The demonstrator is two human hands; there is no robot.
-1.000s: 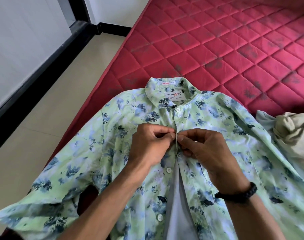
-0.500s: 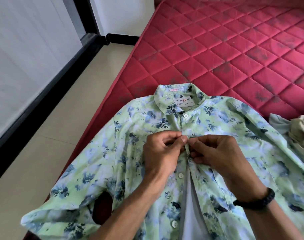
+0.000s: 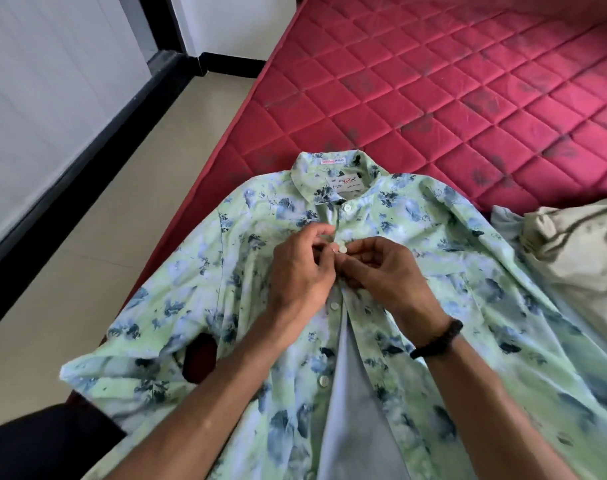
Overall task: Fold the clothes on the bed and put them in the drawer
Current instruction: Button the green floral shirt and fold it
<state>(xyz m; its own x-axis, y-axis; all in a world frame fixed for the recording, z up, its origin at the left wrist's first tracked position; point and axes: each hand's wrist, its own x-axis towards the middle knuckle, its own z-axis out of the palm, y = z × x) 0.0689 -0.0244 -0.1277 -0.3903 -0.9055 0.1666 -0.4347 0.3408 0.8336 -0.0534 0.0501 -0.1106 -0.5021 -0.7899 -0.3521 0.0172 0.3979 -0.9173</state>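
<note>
Between both hands' fingers: shirt button.

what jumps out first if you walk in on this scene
A green floral shirt lies spread face up on a red quilted mattress, collar toward the far side. Both hands meet at its placket below the collar: the left hand and right hand pinch the fabric at a white button. A beige garment lies crumpled at the right.
</note>
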